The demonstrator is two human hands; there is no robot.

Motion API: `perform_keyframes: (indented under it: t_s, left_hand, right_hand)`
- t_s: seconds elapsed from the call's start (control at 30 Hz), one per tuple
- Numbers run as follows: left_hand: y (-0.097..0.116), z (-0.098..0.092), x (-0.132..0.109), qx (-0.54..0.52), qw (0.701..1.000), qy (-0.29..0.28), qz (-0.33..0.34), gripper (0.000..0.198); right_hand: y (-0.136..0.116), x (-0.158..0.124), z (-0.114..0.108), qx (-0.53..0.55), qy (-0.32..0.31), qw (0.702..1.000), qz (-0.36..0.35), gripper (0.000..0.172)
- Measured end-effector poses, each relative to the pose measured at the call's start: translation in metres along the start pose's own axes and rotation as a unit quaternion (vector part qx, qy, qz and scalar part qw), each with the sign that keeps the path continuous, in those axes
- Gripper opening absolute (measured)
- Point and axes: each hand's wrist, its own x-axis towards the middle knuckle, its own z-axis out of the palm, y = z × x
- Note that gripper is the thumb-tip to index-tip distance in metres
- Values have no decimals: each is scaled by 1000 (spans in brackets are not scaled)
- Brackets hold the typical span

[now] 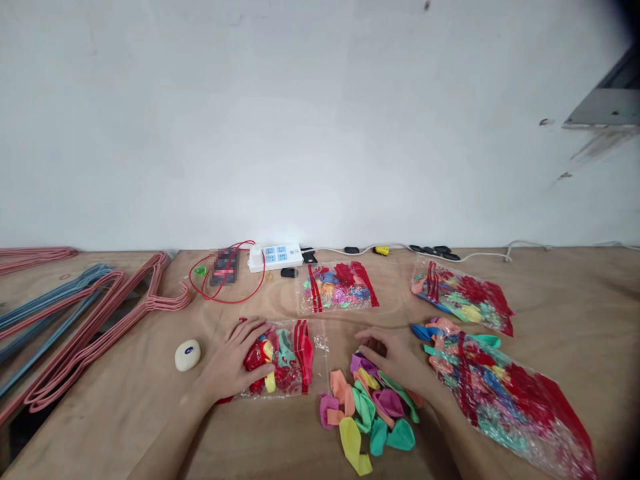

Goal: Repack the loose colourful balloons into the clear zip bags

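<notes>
One bag [285,367] under the left hand [233,360], one heap of balloons [387,403] under the right hand [393,357].
The left hand lies spread across the bag's left end, thumb apart from the fingers, resting rather than gripping, seemingly to weigh the slick plastic down so it does not slide on the table [270,440]. The right hand curls over the far edge of the balloons, at a purple balloon [364,364]; whether it pinches anything, I cannot tell. The bag lies flat just left of the heap, its long axis running left to right and its red-striped end pointing at the balloons, which probably keeps both within easy reach. The balloons point every way; the nearest, a yellow balloon [352,443], runs lengthwise roughly toward the person.
</notes>
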Motion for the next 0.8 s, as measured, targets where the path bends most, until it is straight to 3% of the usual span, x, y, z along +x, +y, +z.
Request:
perform_keyframes:
  t_s: [0.63, 0.73, 0.8]
  left_hand:
    - [4, -5, 1, -11, 1000, 4, 2, 75]
    - [10, -6, 1, -23, 999, 38, -2, 69]
    - [12, -12, 4, -30, 992, 113, -46, 53]
  right_hand:
    - [7, 2, 7, -13, -2, 1000, -8, 32]
    - [10, 3, 8, -10, -3, 1000, -8, 32]
    - [12, 3, 8, -3, -4, 1000, -8, 32]
